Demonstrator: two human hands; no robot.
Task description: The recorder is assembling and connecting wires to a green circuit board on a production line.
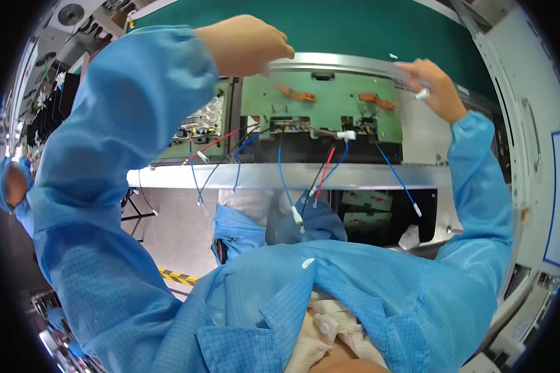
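Note:
My left hand is raised over the left part of the green fixture board, near the metal rail. Its fingers are curled together, and whatever they may hold is hidden. Over the board's right end, my right hand has its fingers bent around a short wire. One white connector of that wire shows by the palm, and another white tip pokes out past the fingertips. Between the hands, two brown clamps sit on the board. Blue, red and black wires hang from its near edge.
A second fixture with a circuit board lies to the left. The silver front rail crosses before me. Beneath it is a dark glossy panel. A green mat covers the far side. Another person's blue sleeve shows at the left.

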